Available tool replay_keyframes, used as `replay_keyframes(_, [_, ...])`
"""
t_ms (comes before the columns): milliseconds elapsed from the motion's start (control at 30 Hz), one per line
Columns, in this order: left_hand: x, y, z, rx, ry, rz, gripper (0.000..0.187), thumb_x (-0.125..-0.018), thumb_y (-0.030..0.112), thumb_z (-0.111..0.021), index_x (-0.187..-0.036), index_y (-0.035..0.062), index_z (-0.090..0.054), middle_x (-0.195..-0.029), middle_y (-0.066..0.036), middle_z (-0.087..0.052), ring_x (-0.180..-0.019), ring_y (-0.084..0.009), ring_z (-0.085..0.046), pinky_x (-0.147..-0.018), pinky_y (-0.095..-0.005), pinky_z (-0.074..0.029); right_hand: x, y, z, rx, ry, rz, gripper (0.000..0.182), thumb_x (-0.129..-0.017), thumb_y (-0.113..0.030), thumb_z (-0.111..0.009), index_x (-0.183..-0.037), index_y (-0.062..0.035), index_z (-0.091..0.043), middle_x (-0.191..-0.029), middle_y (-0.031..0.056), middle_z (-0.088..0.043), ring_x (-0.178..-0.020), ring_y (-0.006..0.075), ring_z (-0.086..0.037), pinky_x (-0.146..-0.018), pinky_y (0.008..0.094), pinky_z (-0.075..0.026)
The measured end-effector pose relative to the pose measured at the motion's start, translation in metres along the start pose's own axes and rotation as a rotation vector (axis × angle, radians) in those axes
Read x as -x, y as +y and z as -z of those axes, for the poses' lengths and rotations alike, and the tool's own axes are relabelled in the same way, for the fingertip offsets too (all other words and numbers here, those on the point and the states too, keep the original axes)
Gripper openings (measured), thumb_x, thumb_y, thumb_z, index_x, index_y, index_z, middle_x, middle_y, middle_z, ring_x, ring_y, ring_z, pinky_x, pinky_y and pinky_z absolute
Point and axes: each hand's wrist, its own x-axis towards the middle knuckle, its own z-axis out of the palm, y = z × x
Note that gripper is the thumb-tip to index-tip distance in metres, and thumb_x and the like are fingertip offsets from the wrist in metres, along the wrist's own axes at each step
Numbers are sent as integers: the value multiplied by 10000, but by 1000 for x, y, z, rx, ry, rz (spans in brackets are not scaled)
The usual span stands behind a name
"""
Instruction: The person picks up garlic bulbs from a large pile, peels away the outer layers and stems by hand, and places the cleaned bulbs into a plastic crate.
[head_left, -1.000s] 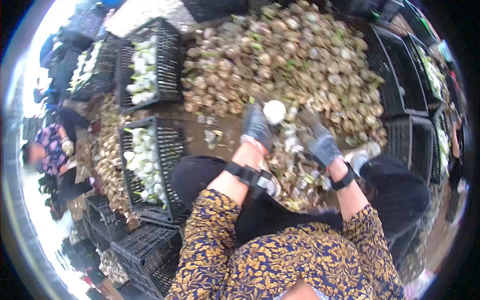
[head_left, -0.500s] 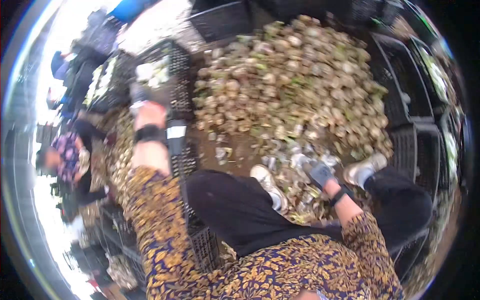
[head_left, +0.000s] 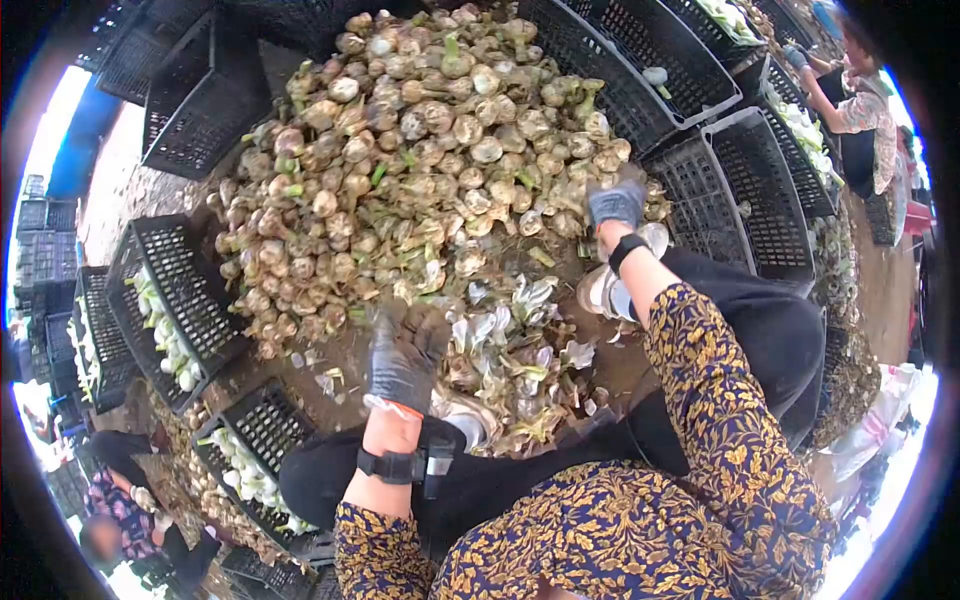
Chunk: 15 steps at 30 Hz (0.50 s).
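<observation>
A large heap of garlic bulbs (head_left: 400, 170), dirty with short cut stems, lies on the ground before me. My left hand (head_left: 403, 352), in a dark grey glove, hovers over the near edge of the heap with its fingers apart and nothing visible in it. My right hand (head_left: 616, 204), also gloved, is at the heap's right edge, close to bulbs. Its fingers are blurred, so what they hold, if anything, does not show. Pale peeled garlic skins (head_left: 520, 350) are scattered between my shoes.
Black plastic crates (head_left: 757, 190) stand to the right and behind the heap. On the left, another crate (head_left: 180, 310) holds cleaned white garlic. One person (head_left: 860, 120) sits at the upper right, another (head_left: 125, 510) at the lower left.
My left hand has come from the crate at left to the heap's near edge. My right hand has moved from the skins up to the heap's right side. The view has turned.
</observation>
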Motion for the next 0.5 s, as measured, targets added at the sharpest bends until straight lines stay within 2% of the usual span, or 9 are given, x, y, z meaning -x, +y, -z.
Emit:
replay_keyframes(33, [-5, -7, 1, -8, 47, 5, 326, -875, 370, -441, -1024, 80, -462, -938, -85, -551, -820, -222, -571, -654, -318, -507, -16, 10, -10, -6, 119, 76, 563, -650, -312, -660, -1115, -35, -505, -1024, 213, -559, -967, 343, -527, -836, 367, -414])
replay_keyframes(100, [-11, -12, -4, -69, 78, -13, 347, -885, 356, -422, -1108, 91, -446, -995, -92, -549, -838, -227, -571, -678, -314, -498, -35, -20, 18, 61, -177, -238, 634, -631, -322, -686, -1159, -45, -469, -1029, 209, -558, -984, 343, -522, -841, 369, -412])
replay_keyframes(133, [-14, -15, -9, -70, 82, -18, 347, -885, 356, -422, -1108, 91, -446, -995, -92, -549, -838, -227, -571, -678, -314, -498, -55, 6, -15, -443, -50, -396, 702, -608, -350, -703, -1195, -68, -442, -1036, 211, -556, -1003, 343, -518, -848, 368, -412])
replay_keyframes(167, [-13, -15, -18, -96, 96, -34, 324, -882, 332, -435, -1088, 84, -471, -973, -91, -556, -829, -228, -569, -674, -319, -496, -58, -9, 1, 121, -59, -37, 630, -638, -380, -667, -1153, -63, -488, -1015, 219, -565, -991, 338, -529, -825, 378, -422])
replay_keyframes(233, [-11, -13, -26, -137, 84, -24, 327, -881, 291, -439, -1130, 81, -471, -995, -88, -556, -856, -222, -561, -690, -331, -492, -82, 14, -29, 212, -245, -100, 494, -690, -386, -599, -1058, -59, -559, -975, 231, -573, -960, 338, -542, -805, 388, -430])
replay_keyframes(367, [-17, -16, -26, -264, 72, -141, 367, -864, 261, -505, -1161, 49, -462, -1061, -88, -559, -886, -182, -568, -712, -274, -484, -67, -16, 2, 18, -156, 162, 392, -735, -371, -530, -961, -60, -609, -864, 213, -596, -834, 362, -567, -736, 391, -437])
replay_keyframes(433, [-21, -24, -19, -387, 31, -389, 371, -858, 237, -520, -1163, 31, -474, -1064, -81, -561, -909, -169, -554, -745, -271, -473, -57, -36, 9, -114, -262, 202, 421, -746, -413, -535, -884, -23, -609, -718, 195, -601, -751, 316, -595, -685, 360, -450])
replay_keyframes(467, [-6, -14, -38, -545, 128, -327, 370, -849, 217, -540, -1157, 19, -487, -1087, -81, -555, -943, -151, -534, -795, -272, -446, -45, -52, 18, -129, -363, 276, 414, -752, -413, -551, -826, -9, -599, -670, 162, -592, -674, 268, -591, -622, 340, -458])
replay_keyframes(500, [-6, -13, -38, -671, 26, -465, 378, -856, 228, -531, -1156, 3, -486, -1094, -87, -558, -945, -138, -526, -814, -262, -425, -29, -70, 25, -147, -461, 353, 419, -758, -413, -567, -768, 6, -589, -621, 129, -583, -597, 220, -588, -559, 320, -466])
